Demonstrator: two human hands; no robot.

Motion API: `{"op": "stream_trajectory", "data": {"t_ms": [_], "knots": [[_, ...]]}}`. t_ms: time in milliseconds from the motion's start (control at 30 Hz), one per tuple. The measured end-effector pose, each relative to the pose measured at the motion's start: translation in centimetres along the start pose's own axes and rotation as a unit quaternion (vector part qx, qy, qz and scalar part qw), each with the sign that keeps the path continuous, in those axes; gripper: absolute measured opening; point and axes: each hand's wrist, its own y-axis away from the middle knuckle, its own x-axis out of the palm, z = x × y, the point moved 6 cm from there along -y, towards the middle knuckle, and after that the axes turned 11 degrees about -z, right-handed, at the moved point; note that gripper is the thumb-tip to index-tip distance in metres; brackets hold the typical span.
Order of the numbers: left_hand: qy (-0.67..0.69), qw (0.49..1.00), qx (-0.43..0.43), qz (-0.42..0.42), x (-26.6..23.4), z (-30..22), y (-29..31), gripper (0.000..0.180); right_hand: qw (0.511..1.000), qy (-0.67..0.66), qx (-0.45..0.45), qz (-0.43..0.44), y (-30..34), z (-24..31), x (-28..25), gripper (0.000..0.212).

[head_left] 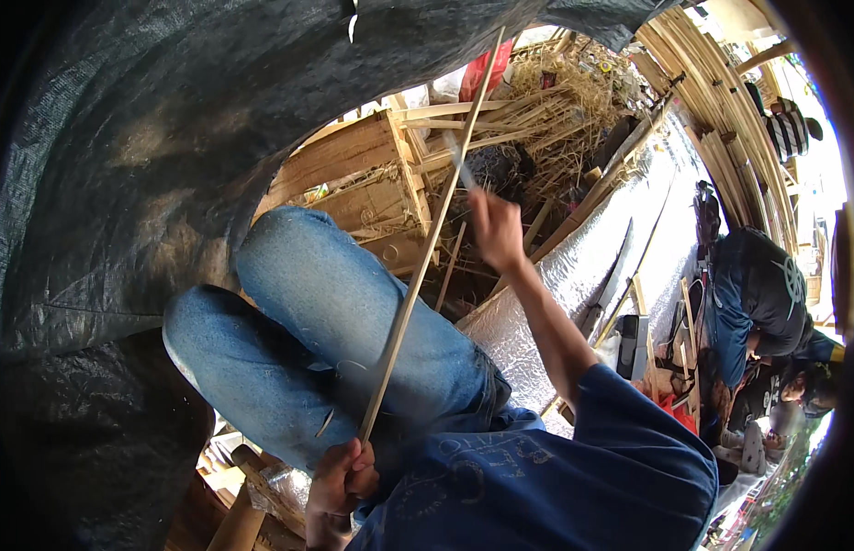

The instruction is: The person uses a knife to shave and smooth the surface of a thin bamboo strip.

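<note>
A long, thin, pale strip [433, 234], which looks like split bamboo, slants from my lap up to the far edge of the dark sheet. Its near end sits in my closed left hand [342, 477], low by my hip. Farther out, my right hand [496, 228] is wrapped round a knife [461, 163], whose handle is hidden in the fist. The blade is smeared by motion and overlaps the strip in this view; whether it touches cannot be told. Under the strip are my bent knees in blue jeans [340, 303], with a thin curled shaving [325, 423] on them.
A black sheet [124, 184] hangs along the left and top. Ahead stands a wooden crate [340, 184] beside heaped shavings [574, 101]. A silvery foil mat [528, 340] bears a long blade [618, 266]. Bundled strips [721, 101] and other people [767, 294] are at right.
</note>
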Motion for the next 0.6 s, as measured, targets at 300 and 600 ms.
{"op": "stream_trajectory", "data": {"t_ms": [300, 600], "knots": [[-0.268, 0.963, 0.029, -0.028, -1.3, -0.2, -0.2, 0.034, 0.754, -0.478, 0.445, 0.064, 1.7, 0.2, 0.2, 0.047], [-0.637, 0.688, 0.346, 0.034, 5.9, -5.0, -0.1, 0.029, 0.804, -0.446, 0.389, -0.063, 2.0, 6.4, -1.2, 0.024]]}}
